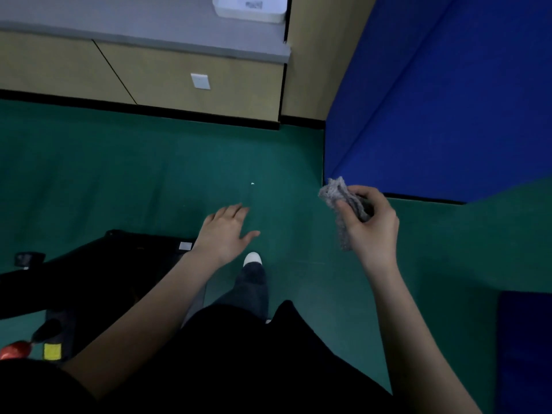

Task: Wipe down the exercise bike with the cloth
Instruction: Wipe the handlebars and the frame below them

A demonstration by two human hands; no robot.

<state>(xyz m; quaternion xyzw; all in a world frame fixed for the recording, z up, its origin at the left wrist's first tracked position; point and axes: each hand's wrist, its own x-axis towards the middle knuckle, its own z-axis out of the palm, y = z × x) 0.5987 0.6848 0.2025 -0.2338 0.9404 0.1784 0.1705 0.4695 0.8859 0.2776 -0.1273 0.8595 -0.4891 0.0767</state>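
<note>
At twelve o'clock, on the grey ledge (143,28) above the tan wall panels (191,76), sits a white plastic tub (251,8) with rounded corners; only its lower part is in frame and its contents cannot be made out beyond a dark smudge on its side. Toward three o'clock the right hand (369,227) is raised over the green floor (149,174), its fingers curled closed around the cloth (340,201). The cloth is grey with a coarse, knitted-looking weave, bunched into a crumpled wad that sticks out above the thumb and trails a strip down past the palm. At the centre the left hand (225,231) is spread flat, palm down, fingers loosely apart and holding nothing. At eight o'clock lies the exercise bike (98,270), a dark, angular frame of matte black bars, with a small white label near the left wrist, a yellow square patch and a red rounded knob at seven o'clock. The cloth is well apart from it. A blue padded mat (448,100) stands at two o'clock, smooth and slab-like. A white shoe tip (252,259) shows below the left hand.
</note>
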